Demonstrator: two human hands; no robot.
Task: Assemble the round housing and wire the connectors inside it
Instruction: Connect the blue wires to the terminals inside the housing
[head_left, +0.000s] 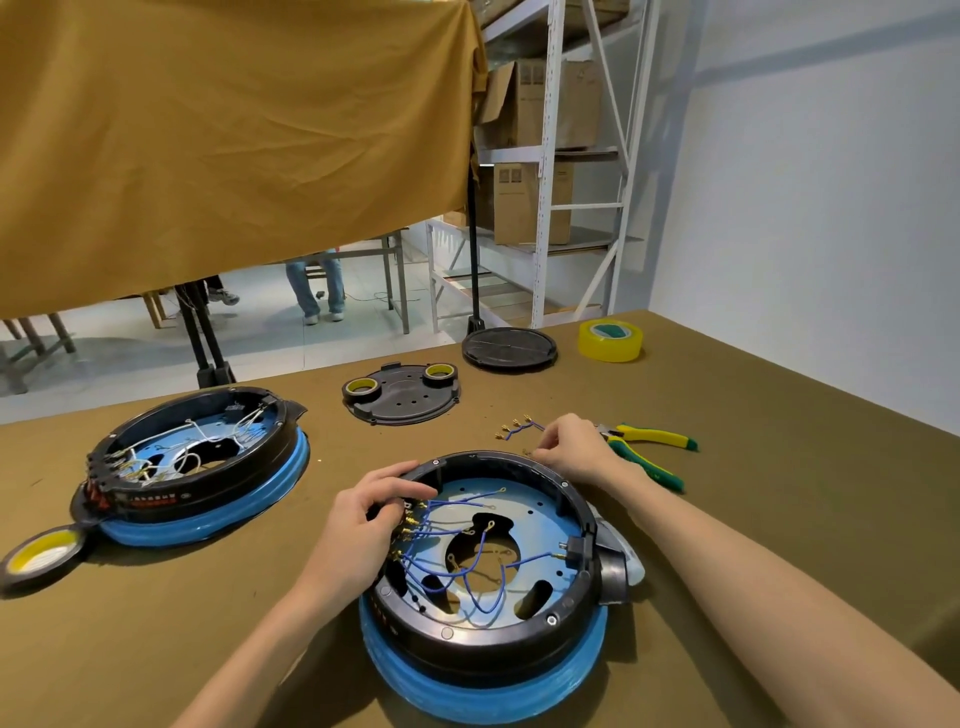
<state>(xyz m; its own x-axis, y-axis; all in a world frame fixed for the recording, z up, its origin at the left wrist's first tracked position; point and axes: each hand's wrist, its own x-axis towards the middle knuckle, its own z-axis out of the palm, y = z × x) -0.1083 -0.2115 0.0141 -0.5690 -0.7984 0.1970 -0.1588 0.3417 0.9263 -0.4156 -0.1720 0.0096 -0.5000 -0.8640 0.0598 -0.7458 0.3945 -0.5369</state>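
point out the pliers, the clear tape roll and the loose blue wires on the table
pliers (655, 434): head view, on the yellow-green handle
clear tape roll (610, 347): head view, on its outer side wall
loose blue wires (521, 428): head view, on the middle of the bundle

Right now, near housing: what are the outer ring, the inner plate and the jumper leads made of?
Outer ring: looks like black moulded plastic, semi-gloss, with soft highlights along the rim.
Inner plate: probably sheet metal under a blue film or coating; flat, reflective, with punched holes and slots. Cannot tell which.
Jumper leads: blue insulated wire, likely PVC, ending in brass-coloured crimp terminals.
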